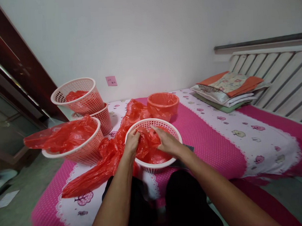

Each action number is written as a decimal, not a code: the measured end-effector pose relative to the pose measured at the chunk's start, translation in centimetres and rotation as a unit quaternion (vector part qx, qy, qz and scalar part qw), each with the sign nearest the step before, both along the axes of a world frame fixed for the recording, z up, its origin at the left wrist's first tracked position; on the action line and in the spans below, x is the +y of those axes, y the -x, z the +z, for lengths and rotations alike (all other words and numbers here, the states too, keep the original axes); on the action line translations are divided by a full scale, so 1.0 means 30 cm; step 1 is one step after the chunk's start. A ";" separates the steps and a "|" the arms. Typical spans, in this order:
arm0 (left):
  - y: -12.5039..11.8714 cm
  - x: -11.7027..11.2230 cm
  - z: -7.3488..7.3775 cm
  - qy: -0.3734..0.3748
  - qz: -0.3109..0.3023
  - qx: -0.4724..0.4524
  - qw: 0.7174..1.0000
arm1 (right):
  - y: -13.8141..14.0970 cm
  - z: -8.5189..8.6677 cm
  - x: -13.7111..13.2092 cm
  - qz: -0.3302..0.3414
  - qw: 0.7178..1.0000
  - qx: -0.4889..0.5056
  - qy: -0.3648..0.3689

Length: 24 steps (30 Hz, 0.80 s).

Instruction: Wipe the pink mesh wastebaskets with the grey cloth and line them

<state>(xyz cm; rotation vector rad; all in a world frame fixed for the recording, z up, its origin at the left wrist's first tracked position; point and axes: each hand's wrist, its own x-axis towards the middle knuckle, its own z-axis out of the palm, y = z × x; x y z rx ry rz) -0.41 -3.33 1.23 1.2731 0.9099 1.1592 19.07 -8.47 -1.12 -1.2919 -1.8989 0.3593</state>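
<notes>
In front of my lap stands a white plastic basket (176,133) with a lattice side. A crumpled red plastic bag (148,146) lies inside it. My left hand (132,140) is closed on the bag's film at the basket's left rim. Reaching over the right rim, my right hand (168,141) touches the bag with thumb and fingers spread apart. More red plastic bags (113,158) trail in a heap across the bed to the left. Just behind, another basket (163,104) has a red bag lining it and folded over its rim.
At the left, a pink-white basket (89,152) overflows with red bag film. Behind it, one basket (90,99) rests tilted on another basket (105,120). Folded bedding (230,89) lies by the bed's slatted rail (279,77). A pink note (111,81) is on the wall.
</notes>
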 end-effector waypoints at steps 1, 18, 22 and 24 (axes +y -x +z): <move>0.000 -0.003 0.000 -0.007 -0.007 -0.007 1.000 | 0.016 0.004 0.009 0.005 1.000 0.008 0.014; 0.138 -0.024 -0.006 -0.098 -0.136 0.344 0.924 | -0.031 0.095 0.116 -0.087 0.818 0.566 0.059; 0.106 0.001 -0.020 -0.110 -0.091 0.250 0.958 | -0.053 0.106 0.071 -0.056 0.882 0.460 0.086; 0.091 0.009 -0.004 -0.134 -0.041 0.164 0.976 | -0.063 0.106 0.054 -0.049 0.924 0.361 0.113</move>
